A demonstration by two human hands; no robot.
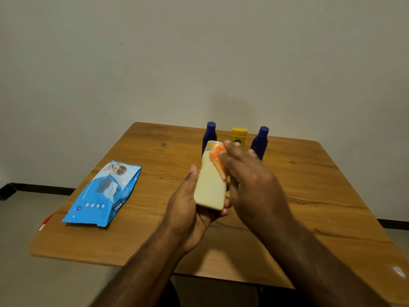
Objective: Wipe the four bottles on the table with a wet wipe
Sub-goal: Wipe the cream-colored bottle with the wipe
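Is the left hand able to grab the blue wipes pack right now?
Probably not yet. The left hand is full: it holds the cream bottle while the right hand rubs it with the orange wipe. The wipes pack lies on that side with bare table between, so once free, likely yes.

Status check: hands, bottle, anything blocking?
Left hand holds cream plastic bottle. Right hand presses orange wipe on it. Nothing in the way.
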